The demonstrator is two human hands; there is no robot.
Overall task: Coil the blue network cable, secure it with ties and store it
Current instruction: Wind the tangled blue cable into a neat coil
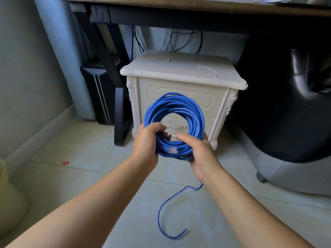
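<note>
Over floor tiles [71,176], before cream nightstand [179,72], blue cable coil [195,111] held upright; left grip [148,140] clamps its lower-left, right grip [200,154] wraps lower-right, prob. w/ a tie [173,135]; loose end [161,212] trails down.

One head-worn camera looks forward and down, close over both forearms, toward a cream cabinet [179,90] at frame centre.

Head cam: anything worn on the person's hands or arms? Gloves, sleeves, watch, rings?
Nothing worn shows. The left hand and right hand are bare: no gloves or rings. The left forearm and right forearm are uncovered to the frame edge: no sleeves, watch, bands or markings.
</note>
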